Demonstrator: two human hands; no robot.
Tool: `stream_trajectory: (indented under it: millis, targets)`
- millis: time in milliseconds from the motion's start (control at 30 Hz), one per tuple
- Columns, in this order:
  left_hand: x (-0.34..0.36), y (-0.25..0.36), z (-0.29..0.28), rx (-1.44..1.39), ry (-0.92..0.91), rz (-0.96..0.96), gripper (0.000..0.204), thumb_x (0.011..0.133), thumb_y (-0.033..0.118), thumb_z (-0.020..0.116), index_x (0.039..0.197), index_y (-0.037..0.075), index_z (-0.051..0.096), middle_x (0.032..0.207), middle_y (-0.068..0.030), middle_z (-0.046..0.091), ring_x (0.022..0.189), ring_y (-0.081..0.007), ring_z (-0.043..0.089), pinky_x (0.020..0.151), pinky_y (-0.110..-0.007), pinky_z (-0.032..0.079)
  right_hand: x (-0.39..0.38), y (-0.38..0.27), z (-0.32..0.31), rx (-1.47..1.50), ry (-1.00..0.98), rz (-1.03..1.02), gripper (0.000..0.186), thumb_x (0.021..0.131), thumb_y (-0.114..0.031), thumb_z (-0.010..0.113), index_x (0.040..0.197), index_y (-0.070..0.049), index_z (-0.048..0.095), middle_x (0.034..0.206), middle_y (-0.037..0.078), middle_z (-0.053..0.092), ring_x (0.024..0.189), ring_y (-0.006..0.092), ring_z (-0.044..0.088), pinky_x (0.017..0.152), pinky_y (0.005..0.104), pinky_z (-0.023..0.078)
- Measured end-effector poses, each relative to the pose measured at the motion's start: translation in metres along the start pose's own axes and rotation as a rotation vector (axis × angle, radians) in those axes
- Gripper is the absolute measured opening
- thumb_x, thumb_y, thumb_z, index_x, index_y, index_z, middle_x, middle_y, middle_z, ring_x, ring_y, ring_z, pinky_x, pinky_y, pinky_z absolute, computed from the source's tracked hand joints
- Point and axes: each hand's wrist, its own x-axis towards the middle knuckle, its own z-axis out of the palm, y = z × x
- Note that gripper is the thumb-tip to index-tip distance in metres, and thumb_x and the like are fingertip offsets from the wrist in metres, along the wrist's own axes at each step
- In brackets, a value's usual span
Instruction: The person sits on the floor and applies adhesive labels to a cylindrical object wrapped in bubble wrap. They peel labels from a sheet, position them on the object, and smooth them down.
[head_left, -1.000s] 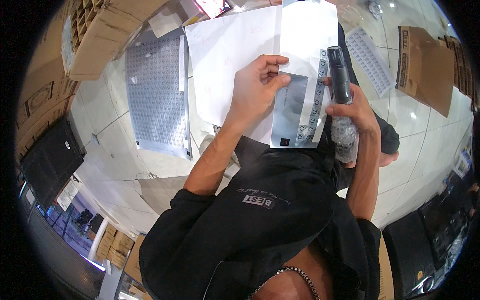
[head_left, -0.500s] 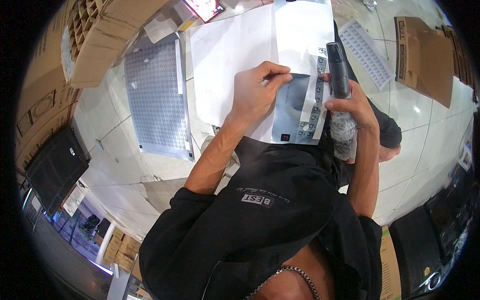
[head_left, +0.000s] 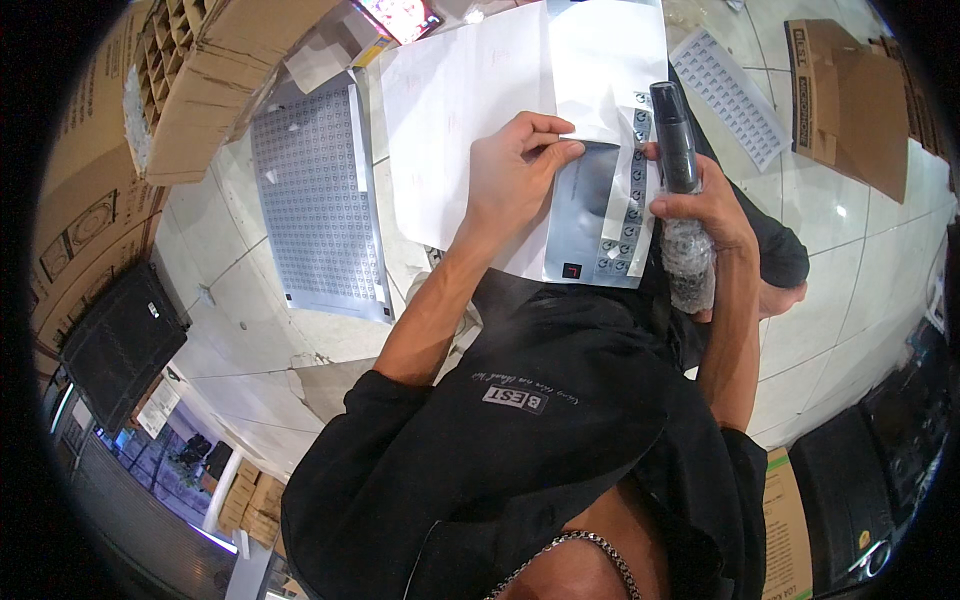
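Note:
My left hand (head_left: 510,175) is closed in a pinch, thumb against forefinger, at the upper edge of a grey part of the silvery sticker sheet (head_left: 578,225). That sheet lies over my lap, with a column of small dark round-marked stickers (head_left: 640,165) along its right side and bare white backing above. In my right hand (head_left: 712,205) is a black tube-shaped device (head_left: 676,135), like a microphone body, held upright against the sheet's right edge. Clear bubble wrap (head_left: 688,265) covers its lower part. Some right fingers are hidden behind it.
White paper (head_left: 450,130) lies under the sticker sheet. Another silvery sticker sheet (head_left: 318,190) is on the tiled floor at left, and a smaller one (head_left: 730,95) at right. Cardboard boxes (head_left: 250,75) stand at far left, with an open carton (head_left: 850,110) at far right. A lit phone (head_left: 400,18) lies beyond.
The view has shifted slightly. My left thumb and forefinger have moved a little upward at the grey part's edge. My right hand keeps its hold on the black device.

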Motion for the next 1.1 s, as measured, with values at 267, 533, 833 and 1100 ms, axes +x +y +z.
stream_trajectory:
  millis: [267,533,833,1100]
  targets:
    - [0.004,-0.013,0.003,0.030,0.004,0.119,0.018,0.084,0.009,0.075,0.097,-0.001,0.068,0.080,-0.0054,0.069,0.073,-0.0088,0.062,0.068,-0.023,0.050,0.001,0.007,-0.001,0.064,0.024,-0.003,0.066,0.055,-0.013,0.085,0.117,-0.003,0.064,0.086,0.005,0.066,0.075,0.0139,0.062,0.078,0.0283,0.049]
    - [0.007,-0.015,0.005,-0.031,-0.006,0.120,0.019,0.083,0.008,0.076,0.098,-0.002,0.068,0.081,-0.0041,0.067,0.073,-0.0086,0.060,0.067,-0.022,0.049,-0.001,0.005,-0.003,0.059,0.013,0.035,0.066,0.055,-0.011,0.085,0.117,-0.003,0.064,0.088,0.006,0.067,0.076,0.0139,0.063,0.080,0.0272,0.049]
    - [0.010,-0.012,0.006,0.010,-0.018,0.045,0.014,0.082,0.005,0.075,0.093,-0.002,0.070,0.077,-0.0045,0.068,0.069,-0.0076,0.060,0.062,-0.021,0.047,0.002,0.009,-0.007,-0.020,0.008,0.009,0.068,0.056,-0.017,0.085,0.118,-0.002,0.063,0.089,0.005,0.065,0.078,0.0140,0.061,0.079,0.0276,0.047]
    - [0.014,-0.018,0.008,-0.004,-0.012,0.097,0.009,0.081,0.003,0.075,0.086,-0.002,0.069,0.075,-0.0030,0.067,0.067,-0.0069,0.059,0.061,-0.021,0.047,0.005,0.011,-0.005,-0.013,0.007,-0.015,0.067,0.056,-0.018,0.085,0.118,-0.003,0.064,0.091,0.006,0.066,0.080,0.0146,0.061,0.080,0.0285,0.046]
